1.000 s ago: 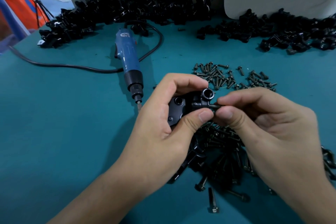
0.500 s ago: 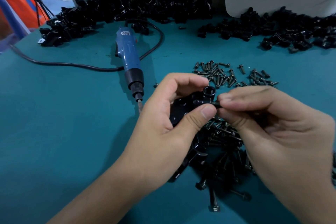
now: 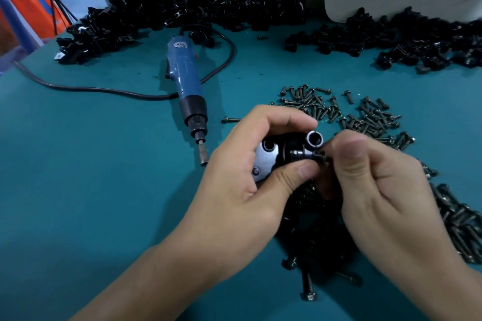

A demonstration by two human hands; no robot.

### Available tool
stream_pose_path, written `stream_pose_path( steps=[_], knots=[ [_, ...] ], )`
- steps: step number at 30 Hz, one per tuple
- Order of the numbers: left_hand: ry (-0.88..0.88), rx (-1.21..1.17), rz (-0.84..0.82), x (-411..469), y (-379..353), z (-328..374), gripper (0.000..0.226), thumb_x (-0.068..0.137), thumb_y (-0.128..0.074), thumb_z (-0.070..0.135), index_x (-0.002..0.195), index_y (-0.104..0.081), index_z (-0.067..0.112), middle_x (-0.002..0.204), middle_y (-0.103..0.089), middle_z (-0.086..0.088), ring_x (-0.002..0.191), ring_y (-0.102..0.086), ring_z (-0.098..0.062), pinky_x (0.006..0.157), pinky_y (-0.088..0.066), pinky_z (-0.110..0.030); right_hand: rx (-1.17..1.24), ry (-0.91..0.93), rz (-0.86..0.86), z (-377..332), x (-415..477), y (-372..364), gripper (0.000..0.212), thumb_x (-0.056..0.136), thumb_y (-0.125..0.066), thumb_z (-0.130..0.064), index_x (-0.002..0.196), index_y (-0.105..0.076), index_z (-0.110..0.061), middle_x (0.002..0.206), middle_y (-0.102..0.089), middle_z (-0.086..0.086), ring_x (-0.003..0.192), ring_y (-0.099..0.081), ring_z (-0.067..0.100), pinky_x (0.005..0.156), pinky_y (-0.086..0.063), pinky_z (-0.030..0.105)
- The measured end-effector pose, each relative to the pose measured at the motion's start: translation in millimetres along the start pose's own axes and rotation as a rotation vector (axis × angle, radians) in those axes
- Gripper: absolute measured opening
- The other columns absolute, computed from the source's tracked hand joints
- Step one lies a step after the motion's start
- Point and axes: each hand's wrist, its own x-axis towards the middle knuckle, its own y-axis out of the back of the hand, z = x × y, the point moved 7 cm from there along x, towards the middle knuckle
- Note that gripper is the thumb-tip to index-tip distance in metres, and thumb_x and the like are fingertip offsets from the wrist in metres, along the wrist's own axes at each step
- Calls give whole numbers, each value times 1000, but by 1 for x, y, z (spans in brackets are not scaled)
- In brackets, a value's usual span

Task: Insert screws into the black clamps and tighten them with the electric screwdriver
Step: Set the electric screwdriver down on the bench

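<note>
Black clamp is sitting in the left hand, held just above the tabletop, with the thumb pressing its near edge and the fingers curling over its top. At its right side the right hand is pinching 1 screw between thumb and forefinger, the screw touching the clamp just below its open round socket. Electric screwdriver is lying on the tabletop, left of and behind the left hand, no hand on it, black cable trailing left. Loose screws are lying scattered behind and under the hands. 2 clamp heaps are sitting along the far edge.
</note>
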Motion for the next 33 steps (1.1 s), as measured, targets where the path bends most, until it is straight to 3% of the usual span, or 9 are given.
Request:
stream_pose_path(
  steps=[3,6,8,15,18,21,24,29,33],
  knots=[
    [20,-12,33,3,7,-2,31,91,-71,8,114,-63,27,108,-68,15,111,-65,-7,94,-46,-13,-9,-17,-90,4,0,0,43,99,-37,-70,103,-60,-34,82,-66,-5,69,-62,17,59,-52,42],
    [43,-22,21,3,6,-3,30,90,-70,12,114,-63,29,111,-70,13,114,-65,-12,96,-48,-17,-111,91,-133,2,0,-1,13,103,-51,-41,101,-54,-28,79,-57,-11,65,-53,10,54,-42,19],
    [50,-38,-5,2,4,-2,29,90,-70,13,113,-63,29,108,-69,12,110,-66,-12,94,-49,-16,-75,92,-147,4,0,0,13,104,-50,-35,98,-54,-25,75,-52,-14,62,-46,5,55,-34,12],
    [39,-19,-107,2,0,0,28,90,-70,8,113,-62,23,105,-68,16,109,-65,-8,94,-47,-15,75,18,-243,2,-3,-7,40,107,-37,-46,79,-44,-18,67,-43,-14,61,-39,1,52,-35,16],
    [28,-46,-78,4,2,0,33,89,-72,6,114,-61,24,108,-68,14,112,-65,-9,97,-47,-17,22,19,-226,4,-2,-7,43,105,-37,-56,86,-51,-20,67,-49,-8,58,-43,6,49,-38,25],
    [43,-73,-43,5,6,-3,36,88,-72,5,115,-60,26,108,-68,14,111,-65,-6,96,-47,-16,-89,48,-194,4,-1,-4,26,103,-41,-59,105,-52,-35,77,-59,-1,59,-52,16,49,-45,35],
    [73,-78,-67,3,3,-5,34,88,-71,6,116,-61,24,109,-68,13,113,-64,-7,98,-47,-16,-184,125,-135,-1,-1,-2,20,106,-42,-42,96,-50,-27,73,-50,-3,58,-44,9,48,-34,16],
    [55,-51,-86,2,-1,-1,33,89,-71,7,115,-61,25,110,-69,12,114,-65,-10,99,-47,-18,-31,22,-71,1,-3,-6,39,107,-35,-46,73,-45,-30,62,-47,-13,54,-42,0,49,-30,9],
    [58,-87,-30,4,5,-1,35,87,-72,8,115,-61,26,109,-69,15,111,-66,-6,96,-47,-15,-40,20,-106,3,-3,-5,33,104,-35,-60,91,-52,-36,68,-54,-8,53,-48,8,44,-36,21]
  ],
)
